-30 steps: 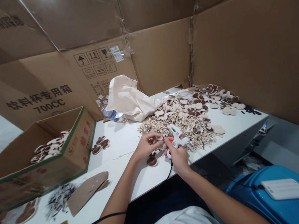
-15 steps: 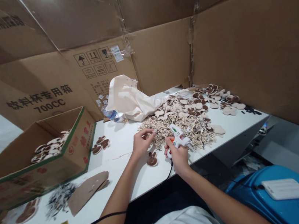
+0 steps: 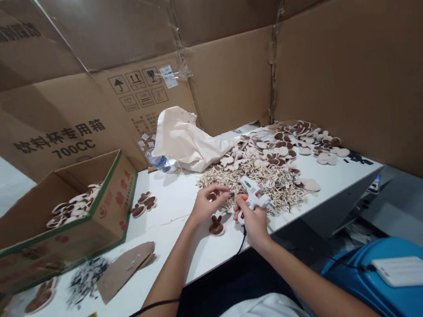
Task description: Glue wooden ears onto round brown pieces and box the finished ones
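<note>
My right hand (image 3: 255,220) grips a white glue gun (image 3: 253,189) with an orange trigger; its black cord runs off the table edge. To the left, my left hand (image 3: 207,203) has its thumb and fingers closed around a brown patch that looks like a rabbit-shaped felt piece (image 3: 213,196), mostly hidden by the fingers. Just below that hand, a brown rabbit-shaped felt piece (image 3: 216,226) with a pale rim lies flat on the table. A heap of short cream cord pieces (image 3: 274,186) spreads behind and beside both hands.
Behind the cords are piled brown and cream felt pieces (image 3: 257,151), a cream cloth bag (image 3: 181,141) and a plastic bottle (image 3: 160,161). An open carton (image 3: 123,205) with felt pieces stands left, near brown card (image 3: 125,270) and dark scraps (image 3: 87,281). Cardboard walls (image 3: 232,82) enclose the back.
My left hand has shifted slightly right, and a brown patch now shows between its fingers. My right hand keeps the glue gun in nearly the same place. The view has shifted slightly.
</note>
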### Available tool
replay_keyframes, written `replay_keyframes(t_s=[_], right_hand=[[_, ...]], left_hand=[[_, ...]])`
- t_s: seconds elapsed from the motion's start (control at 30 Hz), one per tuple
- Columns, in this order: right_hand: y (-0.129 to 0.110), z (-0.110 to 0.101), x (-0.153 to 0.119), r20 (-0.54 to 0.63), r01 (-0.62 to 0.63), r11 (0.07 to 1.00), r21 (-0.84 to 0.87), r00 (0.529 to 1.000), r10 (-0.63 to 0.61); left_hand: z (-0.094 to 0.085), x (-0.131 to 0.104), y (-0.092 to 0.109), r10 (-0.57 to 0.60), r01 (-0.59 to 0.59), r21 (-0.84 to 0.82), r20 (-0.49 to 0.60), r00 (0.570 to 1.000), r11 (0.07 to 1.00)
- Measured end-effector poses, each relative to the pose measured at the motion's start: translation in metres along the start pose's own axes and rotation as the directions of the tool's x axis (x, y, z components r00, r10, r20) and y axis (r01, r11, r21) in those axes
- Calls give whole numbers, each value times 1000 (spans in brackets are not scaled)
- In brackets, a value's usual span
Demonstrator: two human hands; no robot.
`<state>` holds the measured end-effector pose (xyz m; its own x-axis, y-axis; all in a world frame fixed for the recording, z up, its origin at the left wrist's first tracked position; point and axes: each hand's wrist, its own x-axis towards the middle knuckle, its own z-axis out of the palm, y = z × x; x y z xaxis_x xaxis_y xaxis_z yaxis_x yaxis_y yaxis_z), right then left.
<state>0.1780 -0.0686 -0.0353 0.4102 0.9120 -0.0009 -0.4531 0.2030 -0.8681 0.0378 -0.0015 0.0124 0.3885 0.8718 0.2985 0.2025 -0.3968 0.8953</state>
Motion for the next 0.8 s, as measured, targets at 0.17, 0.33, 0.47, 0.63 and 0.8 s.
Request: replay_keyframes(t_s=[0.17, 0.33, 0.47, 0.63, 0.8], right_hand=[[-2, 0, -1, 9, -20, 1000, -3, 1000, 20], [-1, 1, 0, 27, -10, 1000, 5, 1000, 10], [1, 0, 1, 14, -11, 1000, 12, 1000, 10], [2, -1, 0, 6, 4, 1000, -5, 1000, -4], [0, 1, 0, 15, -6, 1000, -9, 1000, 6]], left_hand=[[5, -1, -2, 24, -22, -31, 70, 997, 999], [5, -1, -7, -44, 51, -87, 76, 996, 995], [6, -1, -8, -41, 41, -57, -4, 999, 998], [5, 0, -10, -3, 8, 33, -127, 992, 999], [5, 0, -6, 69, -60, 100, -90, 994, 993]])
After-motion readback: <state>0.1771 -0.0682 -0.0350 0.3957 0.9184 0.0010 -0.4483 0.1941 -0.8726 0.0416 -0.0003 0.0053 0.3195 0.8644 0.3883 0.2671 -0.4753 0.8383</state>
